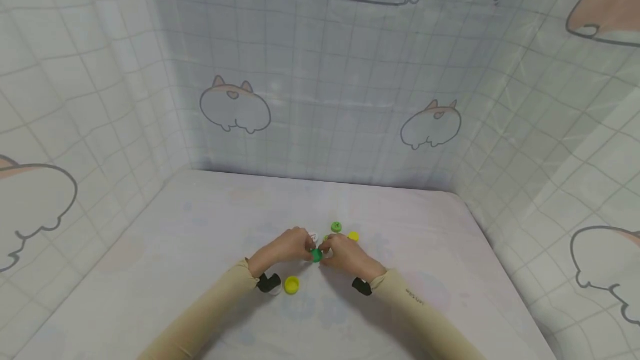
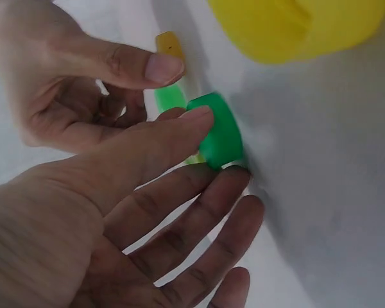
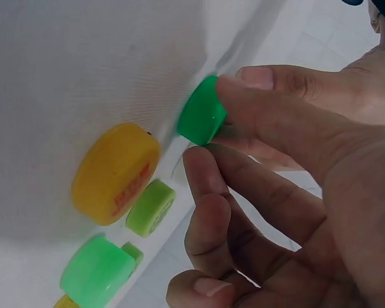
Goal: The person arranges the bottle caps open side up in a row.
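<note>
"Left hand [image 1: 286, 245] pinches the green cap [image 1: 316, 255] between thumb and fingers; I cannot tell whether the right hand [image 1: 347, 254] touches it."

"Around them?"

"Patterned walls [image 1: 325, 71], then a white table [image 1: 150, 238]. One yellow cap [image 1: 292, 285] lies between the sleeves [image 1: 207, 307]; beyond the right hand sit another yellow cap [image 1: 354, 236] and a light-green cap [image 1: 336, 227]. The left hand partly hides a white disc [image 1: 314, 236]."

"The pose?"

"Sleeves angle inward, hands facing, fingertips nearly meeting, right fingers bent."

"And the green cap?"

"At the left thumb's tip, just beside the right fingertips."
</note>
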A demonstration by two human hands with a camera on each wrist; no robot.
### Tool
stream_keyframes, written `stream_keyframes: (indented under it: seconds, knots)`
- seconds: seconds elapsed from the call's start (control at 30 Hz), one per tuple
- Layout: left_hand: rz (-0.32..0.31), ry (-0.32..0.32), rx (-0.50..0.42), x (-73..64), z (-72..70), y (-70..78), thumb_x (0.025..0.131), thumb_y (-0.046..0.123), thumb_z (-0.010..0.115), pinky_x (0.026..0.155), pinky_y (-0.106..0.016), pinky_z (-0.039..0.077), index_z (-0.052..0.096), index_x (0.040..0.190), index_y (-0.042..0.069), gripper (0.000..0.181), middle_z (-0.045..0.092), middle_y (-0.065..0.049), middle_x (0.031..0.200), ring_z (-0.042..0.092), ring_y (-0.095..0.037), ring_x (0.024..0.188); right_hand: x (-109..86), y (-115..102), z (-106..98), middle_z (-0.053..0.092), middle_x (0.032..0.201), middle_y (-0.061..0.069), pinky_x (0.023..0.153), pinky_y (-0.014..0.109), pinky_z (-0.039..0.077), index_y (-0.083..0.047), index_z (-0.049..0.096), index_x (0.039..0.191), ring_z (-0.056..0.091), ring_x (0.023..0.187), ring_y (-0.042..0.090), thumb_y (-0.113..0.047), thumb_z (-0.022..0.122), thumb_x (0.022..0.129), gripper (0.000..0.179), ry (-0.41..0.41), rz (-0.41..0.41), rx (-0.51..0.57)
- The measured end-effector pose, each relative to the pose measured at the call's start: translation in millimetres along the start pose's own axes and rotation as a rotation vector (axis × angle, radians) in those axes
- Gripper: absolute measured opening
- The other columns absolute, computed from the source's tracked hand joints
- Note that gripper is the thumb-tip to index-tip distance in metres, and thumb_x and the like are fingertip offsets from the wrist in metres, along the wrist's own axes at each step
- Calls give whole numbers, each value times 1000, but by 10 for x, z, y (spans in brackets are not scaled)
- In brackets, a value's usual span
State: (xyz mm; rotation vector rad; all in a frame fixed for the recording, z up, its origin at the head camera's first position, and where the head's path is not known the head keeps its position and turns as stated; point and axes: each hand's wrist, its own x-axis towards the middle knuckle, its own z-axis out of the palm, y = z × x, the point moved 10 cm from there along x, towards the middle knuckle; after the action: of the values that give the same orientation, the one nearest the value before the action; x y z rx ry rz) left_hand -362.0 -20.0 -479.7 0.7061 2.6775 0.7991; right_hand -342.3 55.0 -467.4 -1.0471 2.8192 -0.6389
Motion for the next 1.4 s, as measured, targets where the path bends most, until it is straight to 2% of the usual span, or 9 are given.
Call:
stream_keyframes:
  seconds: [0.1,0.23,0.37,0.5,0.8,1.07,1.17,1.3,1.4]
  knots:
    - [14,-2,20,9,18,3,76,7,77,58,-22,45,78,90,6,15,73,0,80,53,-8,61,10,-10,-6,73,92,-2,75,21,50,-9,75,101,63,88,12,-12,78,81,20,12,-9,-7]
    - [19,7,23,-2,4,19,75,6,78,58,-22,46,77,91,5,16,73,-1,82,55,-7,61,35,-32,-14,74,93,-1,77,21,51,-9,75,100,64,88,10,-11,78,81,20,33,-28,-21]
    - [29,19,31,-15,-11,27,74,4,79,58,-23,47,77,91,5,17,73,-2,81,57,-8,62,53,-17,-4,72,93,-2,76,21,50,-10,75,102,63,88,11,-13,78,81,21,43,-3,-37]
    - [43,32,41,-24,-17,34,74,3,79,58,-23,45,78,88,4,14,72,-1,77,54,-8,61,67,17,37,72,95,-2,75,20,49,-10,75,103,63,89,10,-14,77,82,21,45,19,-40]
    - [85,56,51,-6,4,39,74,3,79,57,-24,41,77,81,5,7,68,1,70,47,-9,59,66,15,74,71,94,0,74,20,50,-9,76,101,63,88,11,-13,76,83,19,48,3,-28]
    - [94,48,32,-9,12,26,74,2,78,54,-21,36,76,81,4,7,63,4,63,43,-7,57,57,32,84,72,94,-2,77,22,49,-11,76,102,61,88,10,-16,74,85,18,60,1,-37]
    - [118,59,34,-18,-17,64,75,1,77,52,-19,33,76,81,3,7,60,4,61,40,-6,56,48,32,57,72,94,-3,75,21,48,-12,75,104,59,86,9,-15,73,86,18,72,-7,-44]
    - [183,88,29,-27,-78,138,76,-3,75,52,-17,33,76,84,1,8,63,-1,63,39,-6,56,35,27,-11,72,96,-2,73,21,48,-12,74,105,59,86,10,-14,72,86,19,91,-9,-33]
    - [211,101,17,-39,-121,180,78,-3,74,53,-17,38,75,86,0,8,69,-5,70,46,-5,58,32,18,-56,71,99,-1,75,22,50,-11,74,107,61,90,12,-14,72,87,20,102,-13,-18]
